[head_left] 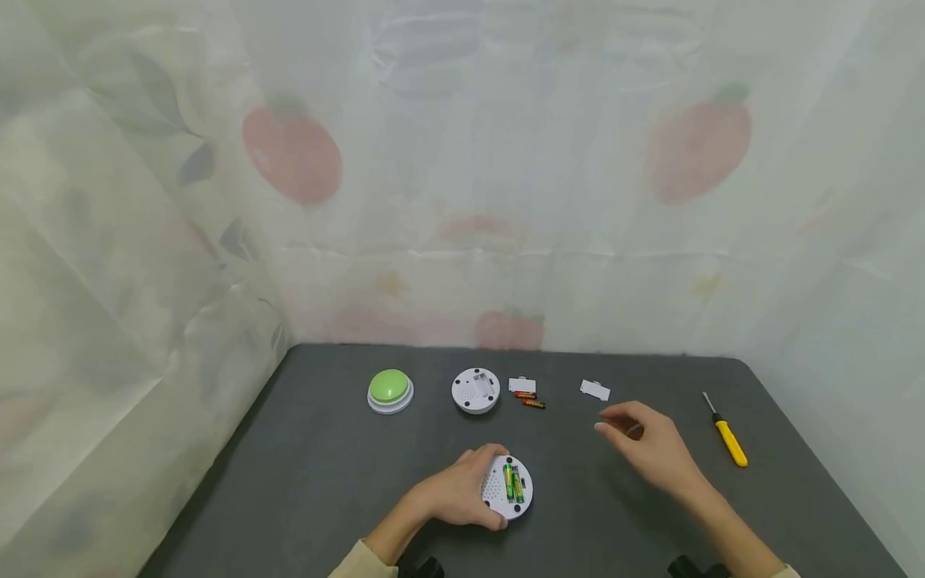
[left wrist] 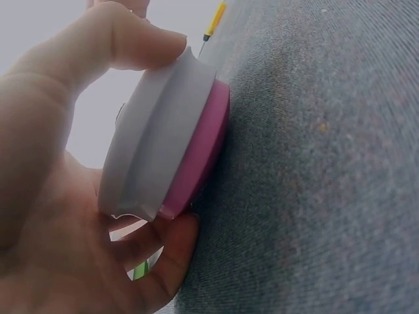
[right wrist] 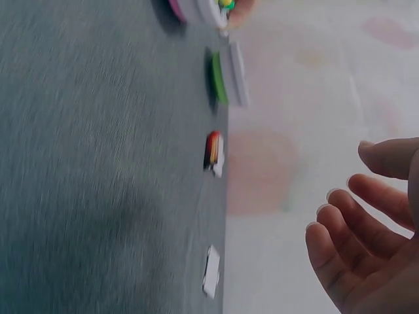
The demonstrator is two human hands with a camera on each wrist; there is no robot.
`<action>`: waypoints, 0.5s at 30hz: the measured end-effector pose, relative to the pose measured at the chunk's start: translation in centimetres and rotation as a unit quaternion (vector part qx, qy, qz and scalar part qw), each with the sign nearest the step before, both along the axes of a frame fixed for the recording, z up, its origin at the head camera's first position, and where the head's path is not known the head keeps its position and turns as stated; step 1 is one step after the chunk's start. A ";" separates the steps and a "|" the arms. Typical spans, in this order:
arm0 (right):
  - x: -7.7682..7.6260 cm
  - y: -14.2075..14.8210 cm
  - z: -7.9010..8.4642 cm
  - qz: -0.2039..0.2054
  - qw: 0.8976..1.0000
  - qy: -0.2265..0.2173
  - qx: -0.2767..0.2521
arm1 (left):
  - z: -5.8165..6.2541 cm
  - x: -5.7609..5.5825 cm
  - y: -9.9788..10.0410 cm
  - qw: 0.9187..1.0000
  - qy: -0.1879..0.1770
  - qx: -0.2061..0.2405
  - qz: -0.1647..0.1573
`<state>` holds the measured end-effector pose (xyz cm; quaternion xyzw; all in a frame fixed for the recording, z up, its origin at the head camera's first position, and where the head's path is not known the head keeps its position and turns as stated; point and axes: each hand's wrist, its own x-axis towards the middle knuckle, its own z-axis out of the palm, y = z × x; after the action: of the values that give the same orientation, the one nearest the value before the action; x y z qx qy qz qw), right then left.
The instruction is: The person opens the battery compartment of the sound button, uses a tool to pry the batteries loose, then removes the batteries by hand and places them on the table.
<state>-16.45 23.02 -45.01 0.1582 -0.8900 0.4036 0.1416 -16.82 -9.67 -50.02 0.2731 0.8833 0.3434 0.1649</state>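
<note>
My left hand (head_left: 458, 490) grips a round push-button device (head_left: 496, 488) by its edge, thumb on one side and fingers on the other. The device lies upside down: its white base faces up, and a pink dome (left wrist: 204, 147) shows against the dark surface in the left wrist view. Two green batteries (head_left: 513, 484) sit side by side in its uncovered compartment. Over the table, my right hand (head_left: 650, 445) hovers with fingers loosely bent and nothing between them. Nearest to it lies a small white battery cover (head_left: 595, 390).
Behind stand a green-domed button (head_left: 389, 389) and an upturned white one (head_left: 475, 391) with its compartment uncovered. Beside that lie another white cover (head_left: 522, 384) and two orange-black batteries (head_left: 534, 404). A yellow-handled screwdriver (head_left: 731, 444) lies at the right of the dark table (head_left: 303, 482).
</note>
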 end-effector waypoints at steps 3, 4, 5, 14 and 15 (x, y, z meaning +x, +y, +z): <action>0.2 -0.9 -0.1 0.021 1.000 0.018 -0.009 | 0.1 0.0 0.0 1.000 0.002 0.000 0.002; 0.3 -1.1 -0.1 0.027 0.999 0.024 -0.011 | 0.0 0.0 0.0 1.000 0.004 0.000 0.002; 0.4 -1.4 -0.1 0.033 0.999 0.029 -0.013 | 0.0 0.0 0.0 1.000 0.005 0.000 0.003; 1.4 -3.6 -0.3 0.081 0.995 0.046 -0.038 | 0.2 0.0 0.0 1.000 0.005 -0.007 0.005; 1.5 -3.8 -0.4 0.086 0.994 0.046 -0.040 | 0.2 0.0 0.0 1.000 0.005 -0.007 0.006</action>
<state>-14.99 19.20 -45.40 0.2467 -0.8486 0.4422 0.1530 -16.84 -9.63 -49.82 0.2689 0.8880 0.3369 0.1602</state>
